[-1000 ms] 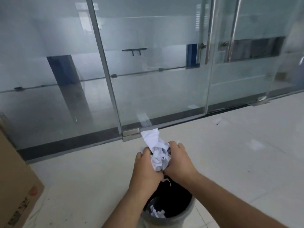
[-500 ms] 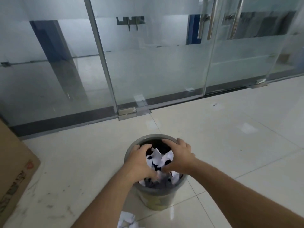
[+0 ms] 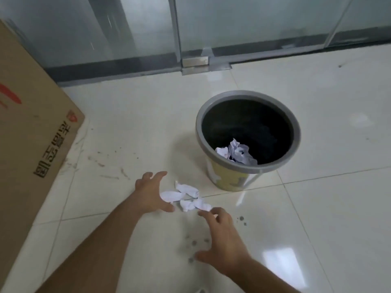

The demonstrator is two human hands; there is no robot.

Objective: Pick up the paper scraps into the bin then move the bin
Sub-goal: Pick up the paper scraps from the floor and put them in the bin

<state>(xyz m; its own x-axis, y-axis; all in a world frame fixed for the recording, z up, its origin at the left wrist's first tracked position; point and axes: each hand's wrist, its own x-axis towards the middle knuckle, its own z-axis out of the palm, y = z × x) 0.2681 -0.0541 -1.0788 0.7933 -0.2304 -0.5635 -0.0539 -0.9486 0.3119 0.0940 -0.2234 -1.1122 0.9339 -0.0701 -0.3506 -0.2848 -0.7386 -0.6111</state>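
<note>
A round bin (image 3: 249, 96) with a grey rim, black inside and yellowish wall stands on the pale tiled floor. Crumpled white paper (image 3: 237, 153) lies inside it, against the near wall. A few white paper scraps (image 3: 187, 196) lie on the floor just in front of the bin, to its left. My left hand (image 3: 151, 192) hovers at the scraps' left side with fingers spread, holding nothing. My right hand (image 3: 220, 240) is just below the scraps, fingers apart, fingertips close to the nearest scrap, empty as well.
A large brown cardboard box (image 3: 31, 134) with red and black print stands on the left. A glass wall with a metal door frame (image 3: 177, 28) and dark base strip runs along the back. Small dark spots (image 3: 193, 243) mark the tiles near my right hand.
Both hands let go of the crumpled paper inside the bin and moved down to the scraps on the floor. My view has tilted downward and swung left.
</note>
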